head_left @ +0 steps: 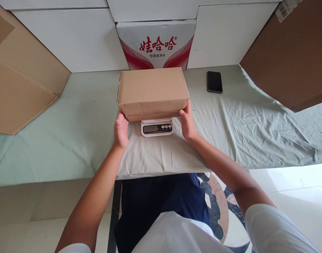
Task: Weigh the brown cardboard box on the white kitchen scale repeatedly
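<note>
A closed brown cardboard box rests on a small white digital scale in the middle of the table. My left hand grips the box's lower left corner. My right hand grips its lower right corner. The scale's display and buttons show below the box's front edge; the weighing plate is hidden under the box.
A pale green cloth covers the table. A black phone lies at the back right. Large brown cartons stand at the left and right. A red-and-white printed carton and white boxes line the back.
</note>
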A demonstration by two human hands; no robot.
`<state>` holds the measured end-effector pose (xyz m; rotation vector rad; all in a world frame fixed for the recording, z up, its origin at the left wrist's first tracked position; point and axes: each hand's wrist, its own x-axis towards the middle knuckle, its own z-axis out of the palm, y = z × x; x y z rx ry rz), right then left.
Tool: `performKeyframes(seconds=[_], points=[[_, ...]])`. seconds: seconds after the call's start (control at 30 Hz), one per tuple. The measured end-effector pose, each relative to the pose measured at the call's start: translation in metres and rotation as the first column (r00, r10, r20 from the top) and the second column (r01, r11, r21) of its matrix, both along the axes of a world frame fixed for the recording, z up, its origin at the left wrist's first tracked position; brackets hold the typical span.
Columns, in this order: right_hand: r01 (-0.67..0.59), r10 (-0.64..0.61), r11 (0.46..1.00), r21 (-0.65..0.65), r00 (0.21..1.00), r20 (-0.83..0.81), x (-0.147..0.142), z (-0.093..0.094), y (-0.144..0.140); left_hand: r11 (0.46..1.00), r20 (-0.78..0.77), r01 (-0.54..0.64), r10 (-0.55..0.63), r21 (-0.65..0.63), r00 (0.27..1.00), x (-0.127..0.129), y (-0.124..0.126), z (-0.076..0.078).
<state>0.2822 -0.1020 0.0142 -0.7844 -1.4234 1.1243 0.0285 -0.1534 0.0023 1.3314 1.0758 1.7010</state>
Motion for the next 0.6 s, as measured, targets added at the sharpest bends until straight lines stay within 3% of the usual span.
performKeyframes(seconds=[0.6], points=[[0.02, -0.02, 1.0, -0.022, 1.0, 0.004, 0.0025, -0.0004, 0.0011, 1.0, 0.007, 0.01, -0.01, -0.005, 1.0, -0.0013, -0.0009, 0.0001]])
